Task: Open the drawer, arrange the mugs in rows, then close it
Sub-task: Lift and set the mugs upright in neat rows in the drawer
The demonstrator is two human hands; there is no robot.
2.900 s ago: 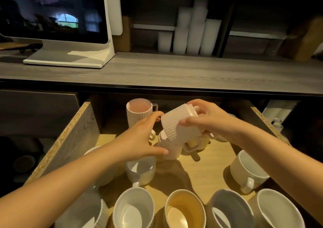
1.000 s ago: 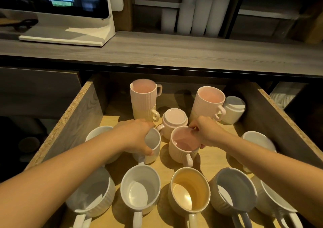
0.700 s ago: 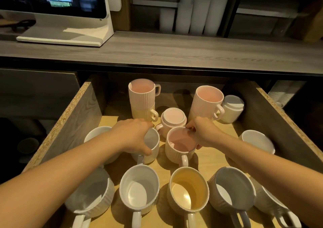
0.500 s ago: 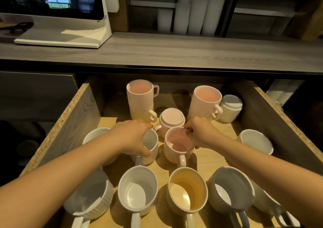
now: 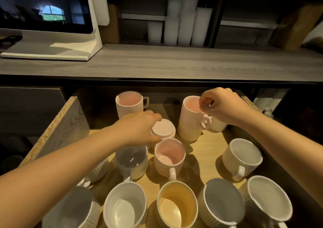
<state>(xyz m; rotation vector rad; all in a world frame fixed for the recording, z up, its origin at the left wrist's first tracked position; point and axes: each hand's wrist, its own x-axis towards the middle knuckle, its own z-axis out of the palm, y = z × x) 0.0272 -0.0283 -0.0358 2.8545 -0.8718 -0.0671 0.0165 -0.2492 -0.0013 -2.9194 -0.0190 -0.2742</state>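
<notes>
At 6 o'clock, 5 mugs line the open drawer along its front. Beyond, the left hand curls its fingers round an upturned mug, probably to right it. At 1 o'clock the right hand pinches a stacked mug by the rim, probably to unstack it.

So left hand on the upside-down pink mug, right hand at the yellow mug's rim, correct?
No. The left hand is on the upside-down pink mug, but the head view shows the right hand at the rim of the tall pink mug at the back, not the yellow mug.
</notes>
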